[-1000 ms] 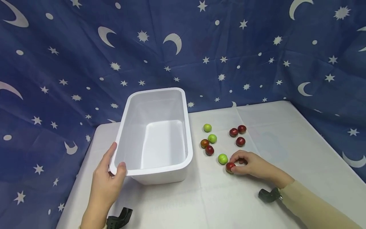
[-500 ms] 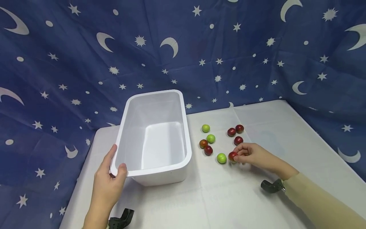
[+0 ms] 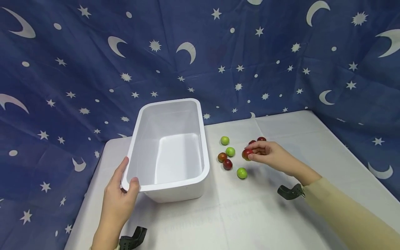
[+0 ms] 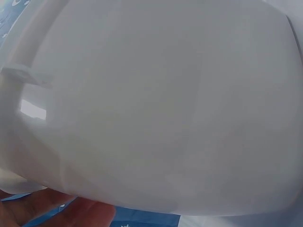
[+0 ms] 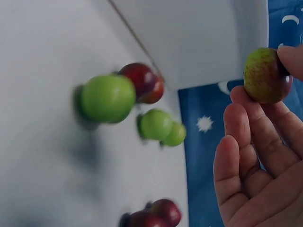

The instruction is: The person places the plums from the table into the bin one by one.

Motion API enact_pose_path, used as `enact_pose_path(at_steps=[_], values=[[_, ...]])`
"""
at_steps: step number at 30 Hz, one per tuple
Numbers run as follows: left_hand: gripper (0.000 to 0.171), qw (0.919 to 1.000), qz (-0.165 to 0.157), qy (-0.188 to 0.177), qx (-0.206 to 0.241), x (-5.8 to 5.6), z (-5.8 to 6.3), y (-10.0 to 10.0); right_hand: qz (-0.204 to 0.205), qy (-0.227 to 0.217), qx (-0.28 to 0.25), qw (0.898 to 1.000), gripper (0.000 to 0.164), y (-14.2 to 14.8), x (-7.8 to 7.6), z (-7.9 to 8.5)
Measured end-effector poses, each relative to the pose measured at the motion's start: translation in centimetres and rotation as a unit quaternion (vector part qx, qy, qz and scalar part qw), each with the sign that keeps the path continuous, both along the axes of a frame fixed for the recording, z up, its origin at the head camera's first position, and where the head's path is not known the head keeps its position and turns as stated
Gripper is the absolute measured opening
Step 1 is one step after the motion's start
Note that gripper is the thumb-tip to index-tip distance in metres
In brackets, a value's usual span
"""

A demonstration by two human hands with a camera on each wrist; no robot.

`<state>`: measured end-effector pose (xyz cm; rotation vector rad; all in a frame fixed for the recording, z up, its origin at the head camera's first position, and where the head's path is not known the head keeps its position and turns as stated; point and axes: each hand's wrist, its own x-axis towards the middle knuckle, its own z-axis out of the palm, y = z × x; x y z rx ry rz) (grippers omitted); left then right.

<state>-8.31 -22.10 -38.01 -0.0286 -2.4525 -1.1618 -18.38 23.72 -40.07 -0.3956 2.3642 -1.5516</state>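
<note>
My right hand (image 3: pixel 272 156) pinches a red and green plum (image 5: pixel 266 75) between thumb and fingertips, raised over the white table. Up close in the right wrist view, the plum is green on one side and dark red on the other. My left hand (image 3: pixel 118 199) grips the near left corner of a white plastic tub (image 3: pixel 175 186), thumb at the rim. The tub's inside shows bare. Between the tub and my right hand lie three green plums (image 3: pixel 242 173), a dark red plum (image 3: pixel 227 164) and an orange-red one (image 3: pixel 222 157). The left wrist view is mostly tub wall.
More dark red plums (image 3: pixel 261 139) lie behind my right hand, partly covered by it. A white cloth (image 3: pixel 200 225) covers the table. A blue curtain (image 3: pixel 218 52) with moons and stars hangs along the back and sides.
My right hand has picked up the plum from the table and carried it up and away from me, now level with the middle of the fruit. The left hand stays on the tub.
</note>
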Motion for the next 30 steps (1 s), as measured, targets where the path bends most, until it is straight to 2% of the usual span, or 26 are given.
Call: enact_pose_path(at_steps=[12, 15, 19, 30], values=[[0.064, 1.0000, 0.000, -0.006, -0.004, -0.1, 0.0, 0.0, -0.044, 0.003, -0.002, 0.999, 0.046, -3.2, -1.0, 4.1], [0.064, 1.0000, 0.000, -0.003, -0.003, -0.1, -0.1, 0.0, -0.046, 0.020, 0.000, 0.999, 0.046, -3.9, -1.3, 5.0], [0.064, 1.0000, 0.000, -0.001, -0.003, -0.1, -0.1, 0.0, -0.038, 0.054, -0.006, 0.998, 0.045, -5.1, -1.7, 6.0], [0.064, 1.0000, 0.005, -0.005, 0.001, 0.0, -0.2, -0.1, 0.000, 0.083, -0.050, 0.995, 0.046, -9.2, -2.2, 8.5]])
